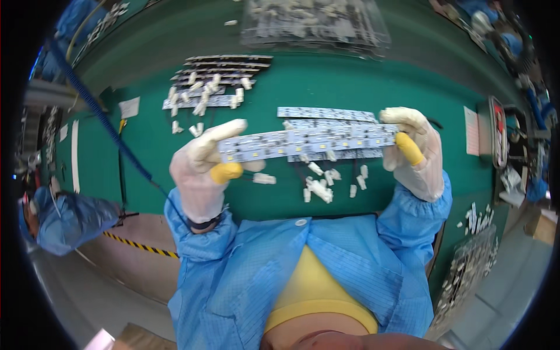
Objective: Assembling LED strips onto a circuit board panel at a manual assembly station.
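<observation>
While both gloved hands are pinching a long light strip (306, 140) by its ends above the green bench (350, 81), left hand (201, 169) and right hand (411, 149) are holding it level; keeping fingers on the edges, clear of the white plugs (321, 186) lying below, is advisable

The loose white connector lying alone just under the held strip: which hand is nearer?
Left. The left hand grips the strip right beside the connector; the right hand holds the strip's far end, across the table.
</observation>
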